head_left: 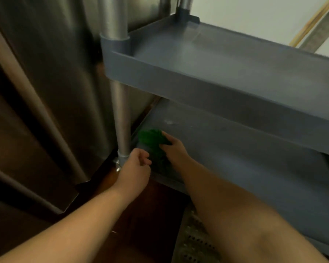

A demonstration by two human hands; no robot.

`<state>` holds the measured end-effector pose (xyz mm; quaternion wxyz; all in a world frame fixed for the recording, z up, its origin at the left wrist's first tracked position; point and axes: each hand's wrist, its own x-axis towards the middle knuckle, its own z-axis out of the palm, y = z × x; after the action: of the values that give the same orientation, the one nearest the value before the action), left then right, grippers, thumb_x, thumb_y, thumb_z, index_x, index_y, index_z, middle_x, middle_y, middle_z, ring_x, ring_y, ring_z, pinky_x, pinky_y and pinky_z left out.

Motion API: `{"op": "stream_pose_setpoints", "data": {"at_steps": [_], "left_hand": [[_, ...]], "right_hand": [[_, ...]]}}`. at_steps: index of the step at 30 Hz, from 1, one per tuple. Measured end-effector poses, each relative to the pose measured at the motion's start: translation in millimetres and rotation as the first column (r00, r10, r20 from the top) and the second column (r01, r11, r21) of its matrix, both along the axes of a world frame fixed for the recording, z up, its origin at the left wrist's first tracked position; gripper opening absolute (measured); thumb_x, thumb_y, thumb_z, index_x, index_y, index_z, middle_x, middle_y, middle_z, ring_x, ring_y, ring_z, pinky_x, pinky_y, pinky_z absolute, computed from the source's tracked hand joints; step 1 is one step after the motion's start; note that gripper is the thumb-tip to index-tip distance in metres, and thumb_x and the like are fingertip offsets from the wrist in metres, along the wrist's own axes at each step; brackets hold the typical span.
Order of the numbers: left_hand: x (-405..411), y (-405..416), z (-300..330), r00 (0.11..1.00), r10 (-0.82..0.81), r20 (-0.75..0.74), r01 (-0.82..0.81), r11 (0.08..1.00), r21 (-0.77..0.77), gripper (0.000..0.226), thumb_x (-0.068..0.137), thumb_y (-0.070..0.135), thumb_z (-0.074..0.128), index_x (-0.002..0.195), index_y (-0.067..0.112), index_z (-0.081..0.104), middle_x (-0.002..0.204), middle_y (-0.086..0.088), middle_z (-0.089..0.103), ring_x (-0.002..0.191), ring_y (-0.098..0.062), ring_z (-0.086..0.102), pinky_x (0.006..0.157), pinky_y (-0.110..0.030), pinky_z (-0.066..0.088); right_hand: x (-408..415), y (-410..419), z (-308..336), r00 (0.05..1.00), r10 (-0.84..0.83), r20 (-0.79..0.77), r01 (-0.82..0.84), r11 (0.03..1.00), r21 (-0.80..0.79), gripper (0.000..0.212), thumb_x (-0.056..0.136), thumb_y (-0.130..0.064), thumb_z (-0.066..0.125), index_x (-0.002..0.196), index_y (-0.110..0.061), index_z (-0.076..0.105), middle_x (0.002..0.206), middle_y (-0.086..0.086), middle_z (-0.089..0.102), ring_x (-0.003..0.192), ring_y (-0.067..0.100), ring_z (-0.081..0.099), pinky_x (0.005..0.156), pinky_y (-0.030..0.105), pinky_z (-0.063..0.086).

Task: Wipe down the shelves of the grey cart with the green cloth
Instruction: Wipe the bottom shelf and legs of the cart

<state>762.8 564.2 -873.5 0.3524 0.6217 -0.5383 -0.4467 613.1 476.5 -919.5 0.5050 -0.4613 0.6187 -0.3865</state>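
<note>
The grey cart (198, 80) stands on the right with two shelves in view. A bunched green cloth (150, 138) lies on the lower shelf (245, 152) at its near left corner. My right hand (174, 149) lies on top of the cloth with its fingers bent over it, pressing it onto the shelf. At the corner by the metal post (122, 120), my left hand (134, 168) hovers with its fingers curled; I cannot see whether it holds the shelf's edge or nothing. The upper shelf (226, 59) is bare.
A tall stainless steel appliance (46, 82) stands close on the left of the cart. Dark wooden floor (150, 215) lies below, with a perforated metal grate (194, 243) near the cart's front. A pale wall (254, 12) is behind the cart.
</note>
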Motion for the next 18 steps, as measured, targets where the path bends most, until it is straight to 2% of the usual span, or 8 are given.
{"op": "stream_pose_setpoints", "data": {"at_steps": [3, 5, 7, 9, 11, 15, 18], "left_hand": [[-28, 5, -1, 0.998, -0.066, 0.023, 0.066, 0.997, -0.028, 0.028, 0.085, -0.003, 0.051, 0.098, 0.022, 0.05, 0.093, 0.001, 0.06, 0.08, -0.016, 0.057, 0.06, -0.021, 0.04], [-50, 6, -1, 0.993, -0.116, 0.038, 0.117, 0.992, -0.04, 0.029, 0.085, -0.003, 0.052, 0.099, 0.023, 0.051, 0.093, 0.002, 0.06, 0.08, -0.015, 0.058, 0.061, -0.021, 0.04], [-72, 5, 2, 0.985, -0.158, 0.066, 0.16, 0.987, -0.033, 0.028, 0.087, -0.001, 0.052, 0.105, 0.02, 0.052, 0.093, 0.003, 0.059, 0.081, -0.012, 0.057, 0.064, -0.02, 0.039], [-97, 6, 2, 0.983, -0.171, 0.071, 0.173, 0.984, -0.032, 0.028, 0.087, -0.001, 0.052, 0.11, 0.015, 0.053, 0.097, 0.0, 0.06, 0.088, -0.016, 0.057, 0.075, -0.028, 0.044], [-125, 8, 0, 0.981, -0.181, 0.069, 0.184, 0.983, -0.029, 0.029, 0.087, -0.001, 0.051, 0.112, 0.012, 0.053, 0.102, -0.004, 0.061, 0.093, -0.023, 0.057, 0.086, -0.035, 0.046], [-181, 17, -6, 0.971, -0.236, -0.027, 0.234, 0.971, -0.049, 0.028, 0.086, -0.006, 0.05, 0.106, 0.014, 0.051, 0.1, -0.008, 0.061, 0.082, -0.025, 0.055, 0.071, -0.031, 0.041], [-206, 24, -11, 0.964, -0.262, -0.04, 0.259, 0.964, -0.058, 0.028, 0.085, -0.006, 0.052, 0.103, 0.016, 0.05, 0.095, -0.005, 0.061, 0.083, -0.025, 0.055, 0.076, -0.031, 0.04]], "right_hand": [[-50, 43, 2, 0.994, -0.107, 0.03, 0.108, 0.993, -0.046, 0.052, 0.098, -0.005, 0.053, 0.14, -0.035, 0.053, 0.125, 0.003, 0.066, 0.102, 0.025, 0.067, 0.078, 0.038, 0.059], [-100, 75, 6, 0.977, -0.211, 0.034, 0.212, 0.976, -0.053, 0.049, 0.1, -0.005, 0.052, 0.137, -0.037, 0.055, 0.119, 0.001, 0.068, 0.098, 0.024, 0.067, 0.073, 0.033, 0.058], [-159, 111, 12, 0.943, -0.334, 0.015, 0.334, 0.94, -0.076, 0.048, 0.098, 0.0, 0.051, 0.135, -0.03, 0.056, 0.117, 0.001, 0.069, 0.098, 0.019, 0.068, 0.077, 0.027, 0.058], [-222, 148, 17, 0.893, -0.442, -0.086, 0.432, 0.895, -0.114, 0.051, 0.096, 0.007, 0.05, 0.138, -0.021, 0.055, 0.119, 0.006, 0.068, 0.096, 0.019, 0.067, 0.078, 0.022, 0.056], [-285, 186, 22, 0.81, -0.533, -0.247, 0.516, 0.846, -0.135, 0.053, 0.095, 0.008, 0.049, 0.141, -0.017, 0.052, 0.123, 0.011, 0.066, 0.1, 0.022, 0.064, 0.083, 0.028, 0.054], [-382, 265, 29, 0.554, -0.609, -0.568, 0.651, 0.742, -0.161, 0.057, 0.094, 0.002, 0.05, 0.147, -0.018, 0.046, 0.144, 0.011, 0.052, 0.13, 0.031, 0.05, 0.111, 0.043, 0.04], [-414, 302, 29, 0.47, -0.55, -0.69, 0.706, 0.704, -0.079, 0.065, 0.093, -0.002, 0.05, 0.152, -0.025, 0.035, 0.158, 0.007, 0.029, 0.142, 0.032, 0.035, 0.118, 0.042, 0.031]]}}
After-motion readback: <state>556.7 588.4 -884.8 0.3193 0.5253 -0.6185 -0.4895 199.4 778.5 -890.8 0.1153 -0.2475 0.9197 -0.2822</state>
